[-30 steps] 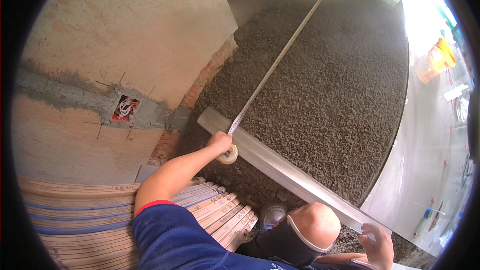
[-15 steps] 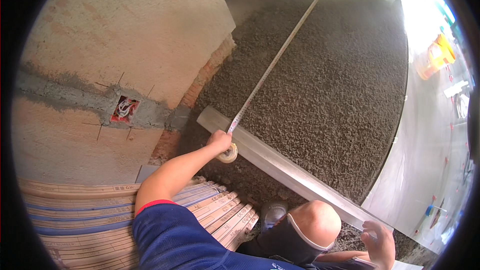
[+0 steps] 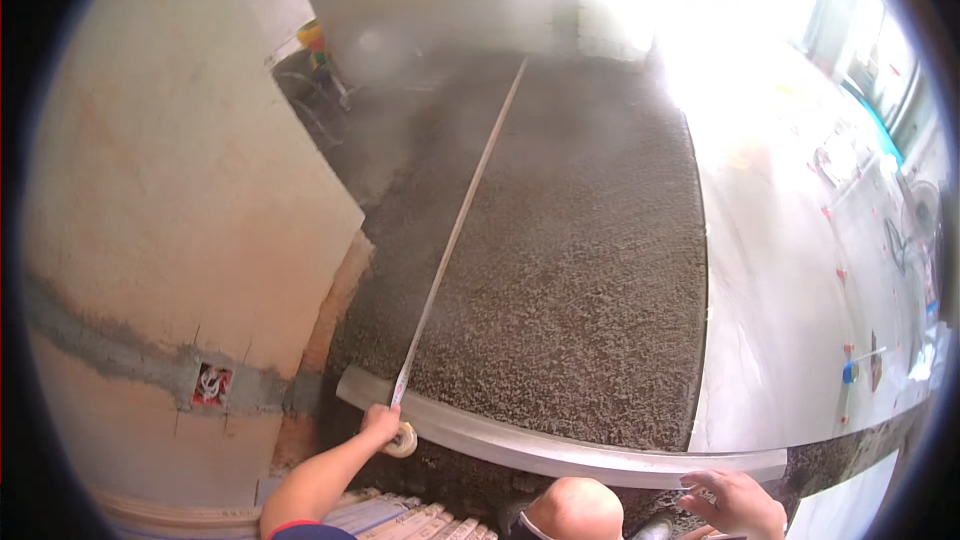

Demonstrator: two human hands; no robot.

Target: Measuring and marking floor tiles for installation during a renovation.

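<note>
My left hand (image 3: 379, 424) grips a white tape measure case (image 3: 403, 440), and its long tape (image 3: 455, 235) runs far across a bed of coarse grey mortar (image 3: 560, 290). The hand rests at the left end of a long metal straightedge (image 3: 560, 448) lying across the near edge of the bed. My right hand (image 3: 738, 502) hovers with fingers spread just below the right end of the straightedge, touching or nearly touching it. My bare knee (image 3: 574, 508) shows between the hands.
A plastered wall (image 3: 170, 240) with a small electrical box (image 3: 211, 385) stands at left. Glossy tiled floor (image 3: 800, 270) lies to the right of the mortar bed. Stacked slats (image 3: 390, 518) lie under my left arm. A wheelbarrow-like frame (image 3: 315, 90) stands at the far back.
The view has tilted up, showing the room's far end. My left hand still holds the tape case at the straightedge. My right hand has opened near the straightedge's right end.
</note>
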